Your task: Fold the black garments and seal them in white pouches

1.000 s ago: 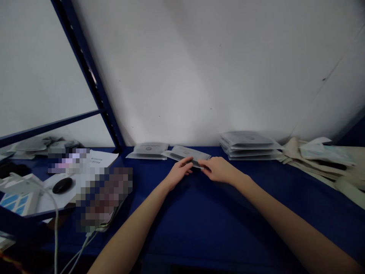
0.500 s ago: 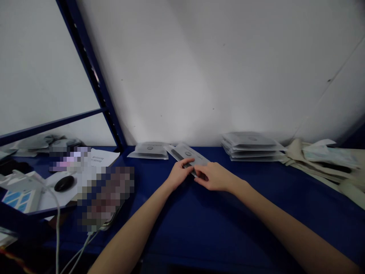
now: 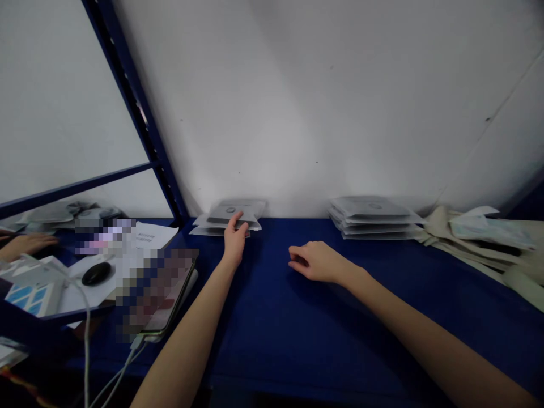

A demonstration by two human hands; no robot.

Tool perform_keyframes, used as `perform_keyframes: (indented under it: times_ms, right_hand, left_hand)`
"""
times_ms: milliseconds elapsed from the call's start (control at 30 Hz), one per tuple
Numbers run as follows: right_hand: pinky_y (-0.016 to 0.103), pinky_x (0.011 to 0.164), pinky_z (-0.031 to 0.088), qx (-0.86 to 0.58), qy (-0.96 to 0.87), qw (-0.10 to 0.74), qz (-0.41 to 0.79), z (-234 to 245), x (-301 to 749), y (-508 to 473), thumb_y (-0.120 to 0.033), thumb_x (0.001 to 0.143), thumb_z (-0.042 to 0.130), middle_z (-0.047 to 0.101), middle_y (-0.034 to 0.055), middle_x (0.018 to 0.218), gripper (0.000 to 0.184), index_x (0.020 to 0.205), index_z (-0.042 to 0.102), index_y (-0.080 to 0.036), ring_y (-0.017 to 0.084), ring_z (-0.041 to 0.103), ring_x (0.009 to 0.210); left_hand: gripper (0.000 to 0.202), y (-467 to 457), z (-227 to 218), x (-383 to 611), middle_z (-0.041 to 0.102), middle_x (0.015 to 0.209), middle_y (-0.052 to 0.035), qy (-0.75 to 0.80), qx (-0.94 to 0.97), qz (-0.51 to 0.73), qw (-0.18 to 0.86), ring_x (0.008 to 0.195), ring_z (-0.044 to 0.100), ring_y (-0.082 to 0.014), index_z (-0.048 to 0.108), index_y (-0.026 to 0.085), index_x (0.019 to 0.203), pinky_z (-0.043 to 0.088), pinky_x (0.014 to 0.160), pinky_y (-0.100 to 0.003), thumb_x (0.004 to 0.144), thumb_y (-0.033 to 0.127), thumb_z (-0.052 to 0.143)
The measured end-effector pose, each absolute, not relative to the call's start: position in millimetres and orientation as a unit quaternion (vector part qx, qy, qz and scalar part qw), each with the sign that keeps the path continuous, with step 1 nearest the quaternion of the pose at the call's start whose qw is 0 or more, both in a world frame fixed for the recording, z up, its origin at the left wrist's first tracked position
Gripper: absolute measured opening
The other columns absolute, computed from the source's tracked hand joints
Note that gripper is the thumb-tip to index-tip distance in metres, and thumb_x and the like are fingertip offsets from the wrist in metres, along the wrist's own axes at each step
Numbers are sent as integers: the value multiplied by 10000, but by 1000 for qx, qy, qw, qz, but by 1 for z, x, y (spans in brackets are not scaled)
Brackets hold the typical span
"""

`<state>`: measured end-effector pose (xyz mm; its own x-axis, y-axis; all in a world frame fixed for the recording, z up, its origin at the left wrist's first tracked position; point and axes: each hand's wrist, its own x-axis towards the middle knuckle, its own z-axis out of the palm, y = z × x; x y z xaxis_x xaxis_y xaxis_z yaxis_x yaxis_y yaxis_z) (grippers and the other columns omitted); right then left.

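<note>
At the left back of the blue table, my left hand grips the near edge of a frosted plastic bag with a dark flat item inside and a round mark on top. That bag lies tilted over another frosted bag, forming a small pile against the wall. My right hand is over the middle of the table, holding nothing. Its fingers are loosely curled, with a gap between them and the thumb.
A taller stack of frosted bags stands at the right back, beside beige cloth. Left are a phone with a white cable, papers and a black mouse. Another person's hand shows at far left.
My left hand has carried the bag from the middle leftward onto the other bag. My right hand has let go and stayed in place. Another person's hand has appeared at far left.
</note>
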<state>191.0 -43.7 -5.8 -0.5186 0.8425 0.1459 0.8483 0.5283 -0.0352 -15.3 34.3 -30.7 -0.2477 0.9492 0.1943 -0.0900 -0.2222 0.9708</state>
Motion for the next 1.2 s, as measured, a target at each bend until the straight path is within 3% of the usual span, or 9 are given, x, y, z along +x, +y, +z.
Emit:
perform_keyframes:
  times_ms: [167, 333, 500, 667, 767, 867, 933, 1067, 1200]
  right_hand:
    - [247, 556, 287, -508, -857, 70, -49, -11, 198, -36, -311, 868, 487, 666, -1, 690, 153, 806, 590, -215, 148, 594, 619]
    - [252, 540, 271, -563, -819, 84, -68, -5, 208, -31, -282, 858, 480, 661, 14, 682, 155, 794, 607, -218, 163, 585, 626]
    - [258, 547, 277, -670, -709, 192, -111, 10, 238, -23, -320, 856, 469, 650, 34, 701, 194, 824, 631, -218, 174, 558, 629]
    - [274, 597, 302, -770, -532, 322, -140, 22, 289, -17, -294, 852, 460, 648, 79, 782, 213, 881, 636, -178, 182, 536, 671]
    - [302, 649, 319, -807, -421, 382, -161, 22, 321, -18, -271, 858, 446, 663, 119, 853, 242, 926, 643, -149, 204, 544, 739]
    - [328, 713, 344, -831, -317, 430, -153, 19, 345, -22, -242, 857, 451, 667, 152, 924, 261, 997, 639, -128, 235, 564, 836]
    - [335, 760, 361, -840, -264, 455, -136, 15, 359, -24, -239, 845, 476, 656, 176, 995, 295, 1073, 616, -113, 252, 569, 918]
    - [351, 837, 375, -857, -225, 457, -80, 4, 382, -21, -289, 826, 508, 579, 247, 1147, 417, 1170, 570, -63, 288, 527, 1067]
    - [365, 828, 397, -866, -229, 443, -34, -9, 402, -12, -303, 812, 508, 619, 235, 1029, 366, 1060, 641, -69, 300, 561, 989]
  left_hand:
    - [589, 46, -38, -26, 607, 919, -66, 510, 402, 591, 478, 588, 579, -70, 436, 119, 1308, 464, 542, -164, 731, 14, 488]
    - [566, 49, -39, -26, 573, 976, -62, 528, 375, 633, 424, 514, 525, -22, 449, 119, 1301, 481, 557, -152, 750, -9, 475]
    - [564, 50, -38, -28, 579, 1019, -77, 553, 372, 629, 401, 506, 532, -20, 412, 120, 1338, 479, 567, -153, 786, 24, 475]
    - [657, 51, -47, -33, 627, 807, -24, 639, 463, 538, 297, 448, 533, -83, 261, 170, 1432, 476, 552, -220, 823, 168, 506]
    - [729, 50, -49, -34, 648, 791, -42, 677, 467, 519, 233, 576, 613, -152, 174, 130, 1452, 496, 682, -273, 822, 229, 527]
    - [731, 49, -47, -37, 658, 892, -103, 696, 459, 520, 187, 876, 637, -231, 227, 75, 1428, 458, 852, -319, 804, 256, 563]
    - [715, 49, -47, -39, 653, 917, -120, 696, 466, 516, 178, 975, 609, -258, 270, 55, 1410, 426, 912, -345, 796, 255, 578]
    - [718, 57, -53, -42, 647, 897, -99, 671, 475, 527, 214, 932, 619, -236, 252, 67, 1418, 445, 887, -342, 800, 230, 578]
    - [701, 65, -62, -45, 635, 914, -68, 630, 484, 558, 238, 855, 631, -184, 235, 122, 1428, 472, 827, -300, 806, 202, 549]
